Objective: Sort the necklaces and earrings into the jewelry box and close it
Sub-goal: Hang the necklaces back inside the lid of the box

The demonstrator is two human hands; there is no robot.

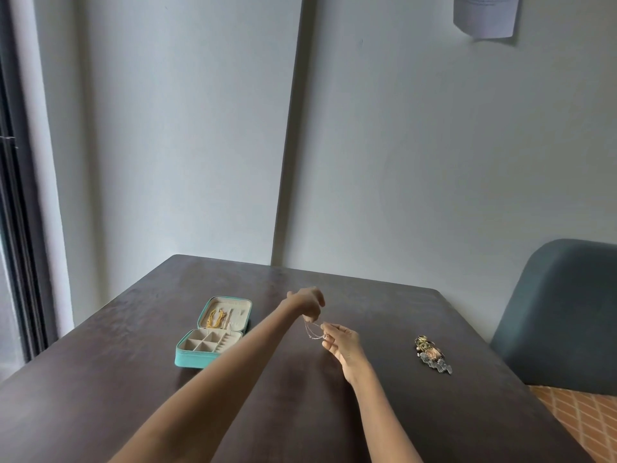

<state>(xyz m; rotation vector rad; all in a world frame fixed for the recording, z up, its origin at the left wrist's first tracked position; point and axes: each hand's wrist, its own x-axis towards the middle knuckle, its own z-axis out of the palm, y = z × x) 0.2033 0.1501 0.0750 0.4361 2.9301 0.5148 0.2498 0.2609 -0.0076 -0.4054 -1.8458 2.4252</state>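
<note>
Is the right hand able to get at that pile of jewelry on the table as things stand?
Probably, but not freely: the right hand and left hand both pinch a thin silver necklace. The jewelry pile lies to its right on the table, nothing between.

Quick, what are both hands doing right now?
Left hand: pinched shut on the thin silver necklace.
Right hand: pinched shut on the same necklace.

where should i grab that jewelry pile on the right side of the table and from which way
Probably pinch the pile of jewelry from straight above at its bulkier middle. It lies flat and tangled on the table, stretched into a strip, with nothing standing up to hold from the side.
</note>
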